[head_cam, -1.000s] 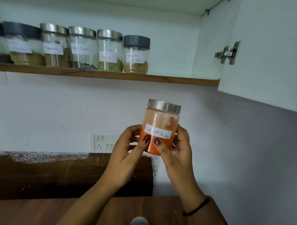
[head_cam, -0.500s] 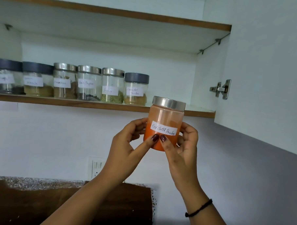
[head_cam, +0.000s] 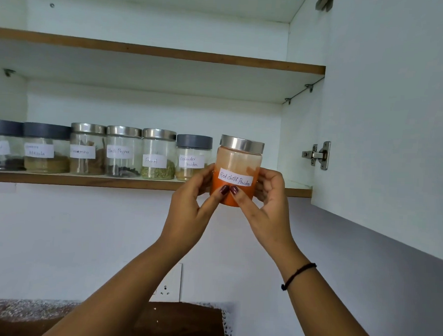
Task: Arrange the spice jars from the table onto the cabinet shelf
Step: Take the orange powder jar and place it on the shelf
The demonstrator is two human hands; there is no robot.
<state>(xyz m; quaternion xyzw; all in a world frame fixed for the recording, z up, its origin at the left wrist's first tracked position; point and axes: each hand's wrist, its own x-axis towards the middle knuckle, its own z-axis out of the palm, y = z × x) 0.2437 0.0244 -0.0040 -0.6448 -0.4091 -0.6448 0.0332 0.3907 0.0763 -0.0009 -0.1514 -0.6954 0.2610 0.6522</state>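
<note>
I hold a red chilli powder jar (head_cam: 238, 161) with a steel lid and a white label, filled with orange powder. My left hand (head_cam: 192, 207) grips its left side and my right hand (head_cam: 267, 208) its right side, both thumbs pressed below the label. The jar is upright in front of the cabinet shelf (head_cam: 88, 181), its base a little below the shelf's front edge. On the shelf stands a row of several labelled jars; the nearest is the coriander powder jar (head_cam: 192, 151), then the fennel jar (head_cam: 158, 155) and the black pepper jar (head_cam: 123, 151).
The shelf has bare room at its right end (head_cam: 294, 185), between the coriander jar and the cabinet side wall. The open cabinet door (head_cam: 395, 112) with its hinge (head_cam: 317, 154) stands to the right. An upper shelf (head_cam: 169, 51) runs above. A wall socket (head_cam: 168, 285) is below.
Both hands have lifted the jar up and slightly right, from below the shelf to its front edge. The view has tilted upward, showing more of the cabinet.
</note>
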